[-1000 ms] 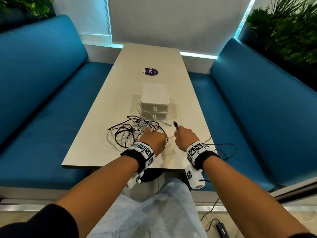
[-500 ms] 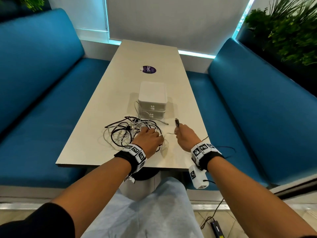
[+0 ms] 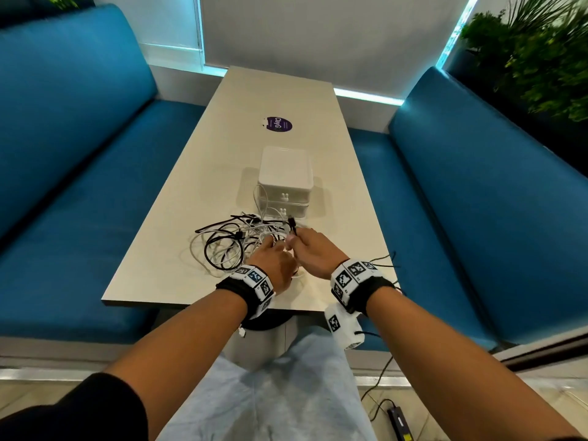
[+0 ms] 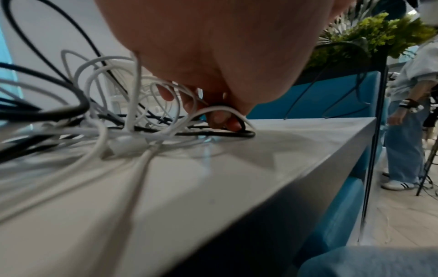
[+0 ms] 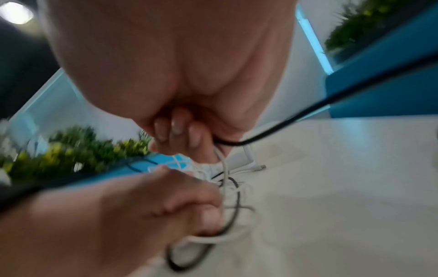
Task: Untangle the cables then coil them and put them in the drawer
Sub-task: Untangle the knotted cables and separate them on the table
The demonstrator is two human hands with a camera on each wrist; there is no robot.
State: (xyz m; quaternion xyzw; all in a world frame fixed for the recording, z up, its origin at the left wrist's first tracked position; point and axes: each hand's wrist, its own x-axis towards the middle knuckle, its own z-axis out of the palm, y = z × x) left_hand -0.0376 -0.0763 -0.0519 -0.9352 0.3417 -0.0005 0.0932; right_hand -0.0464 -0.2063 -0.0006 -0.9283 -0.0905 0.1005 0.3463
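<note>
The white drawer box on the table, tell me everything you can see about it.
The drawer box is a small white unit that looks like plastic, with rounded corners and a flat top. It has two stacked drawers, both shut, each with a small white knob on the front facing the person. It stands upright near the middle of the pale table, between a purple sticker and the cable tangle. A white cable loop rises against its front left corner. Neither hand touches it.
</note>
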